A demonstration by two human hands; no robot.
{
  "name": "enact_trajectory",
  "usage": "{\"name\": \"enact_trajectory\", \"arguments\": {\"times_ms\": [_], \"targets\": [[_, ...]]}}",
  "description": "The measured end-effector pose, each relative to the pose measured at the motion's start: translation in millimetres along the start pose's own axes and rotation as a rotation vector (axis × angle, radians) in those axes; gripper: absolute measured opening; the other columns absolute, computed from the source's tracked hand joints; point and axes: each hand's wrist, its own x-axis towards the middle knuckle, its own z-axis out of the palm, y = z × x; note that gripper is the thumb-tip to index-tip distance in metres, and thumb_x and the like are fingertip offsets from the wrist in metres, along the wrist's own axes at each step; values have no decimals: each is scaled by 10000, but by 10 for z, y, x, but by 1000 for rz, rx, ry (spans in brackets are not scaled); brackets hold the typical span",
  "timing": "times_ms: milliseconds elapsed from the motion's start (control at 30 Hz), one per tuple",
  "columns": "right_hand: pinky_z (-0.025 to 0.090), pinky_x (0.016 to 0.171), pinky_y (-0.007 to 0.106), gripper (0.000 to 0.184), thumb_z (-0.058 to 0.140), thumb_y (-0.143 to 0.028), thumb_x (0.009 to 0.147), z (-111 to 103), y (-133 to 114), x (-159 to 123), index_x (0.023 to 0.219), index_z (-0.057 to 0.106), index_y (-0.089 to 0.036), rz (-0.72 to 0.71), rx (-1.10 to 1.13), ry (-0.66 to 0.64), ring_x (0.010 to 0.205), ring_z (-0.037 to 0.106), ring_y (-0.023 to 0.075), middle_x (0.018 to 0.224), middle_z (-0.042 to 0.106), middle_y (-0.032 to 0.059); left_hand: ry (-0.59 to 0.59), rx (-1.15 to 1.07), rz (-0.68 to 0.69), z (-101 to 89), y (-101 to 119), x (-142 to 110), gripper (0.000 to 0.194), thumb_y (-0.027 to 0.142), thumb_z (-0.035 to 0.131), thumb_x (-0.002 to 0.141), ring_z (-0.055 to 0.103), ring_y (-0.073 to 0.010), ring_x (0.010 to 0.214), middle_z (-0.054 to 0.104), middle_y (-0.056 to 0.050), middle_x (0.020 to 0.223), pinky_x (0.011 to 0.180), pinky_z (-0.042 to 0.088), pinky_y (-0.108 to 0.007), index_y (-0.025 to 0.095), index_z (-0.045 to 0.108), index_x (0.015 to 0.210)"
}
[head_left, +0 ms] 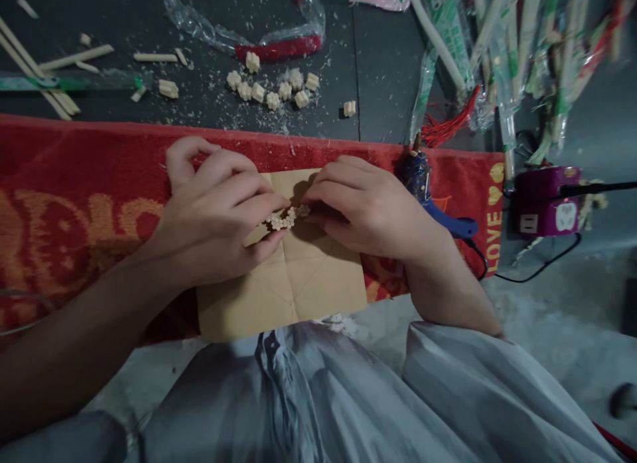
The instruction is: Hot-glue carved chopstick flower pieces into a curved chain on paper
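A curved row of small pale wooden pieces (283, 221) joined together is over a brown sheet (328, 284) with fold creases and faint drawn lines. My left hand (219, 207) pinches the row's left side between thumb and forefinger, its other fingers bent. From the other side, my right hand (361, 201) has its fingertips closed at the row's right end. The fingers partly hide both ends of the row. Just right of my right hand, a blue glue gun (423, 184) lies with its nozzle pointing away from me.
Beneath the sheet is a red towel (89, 158) along the table edge. Several loose wooden clusters (273, 101) and thin sticks (154, 57) lie on the dark table (383, 71). Wrapped sticks (507, 45), a red tassel (452, 121) and a purple power socket (550, 201) with cables stand right.
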Motion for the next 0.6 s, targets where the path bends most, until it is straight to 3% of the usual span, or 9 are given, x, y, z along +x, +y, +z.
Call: {"name": "enact_trajectory", "arguments": {"times_ms": [133, 267, 433, 600], "targets": [[590, 929, 407, 220, 550, -144, 1126, -12, -16, 7, 1144, 763, -198, 15, -7, -6, 979, 680, 223, 1064, 773, 72, 24, -23, -9, -21, 23, 4, 161, 413, 625, 1140, 723, -243, 1176, 770, 42, 1091, 1223, 570, -543, 315, 715, 1229], [619, 941, 400, 193, 577, -129, 1119, -7, -14, 2, 1135, 766, -166, -26, -24, 28, 980, 704, 224, 1056, 783, 78, -50, -19, -53, -39, 35, 8, 194, 411, 595, 1136, 725, -243, 1228, 743, 37, 1114, 1279, 566, -562, 313, 727, 1238], [632, 959, 416, 172, 598, -141, 1113, -6, -2, -12, 1154, 762, -171, -17, -15, 33, 1003, 721, 235, 1073, 787, 82, -53, 8, -33, -19, 32, 2, 226, 437, 680, 1084, 725, -267, 1245, 733, 22, 1147, 1237, 602, -569, 297, 747, 1249], [623, 952, 399, 202, 570, -136, 1124, 8, 7, -15, 1140, 764, -190, -8, 14, 32, 993, 721, 217, 1073, 778, 62, -85, -109, -107, -3, 25, 28, 238, 491, 616, 1147, 707, -244, 1260, 710, 44, 1129, 1294, 541, -588, 313, 767, 1196]]}}
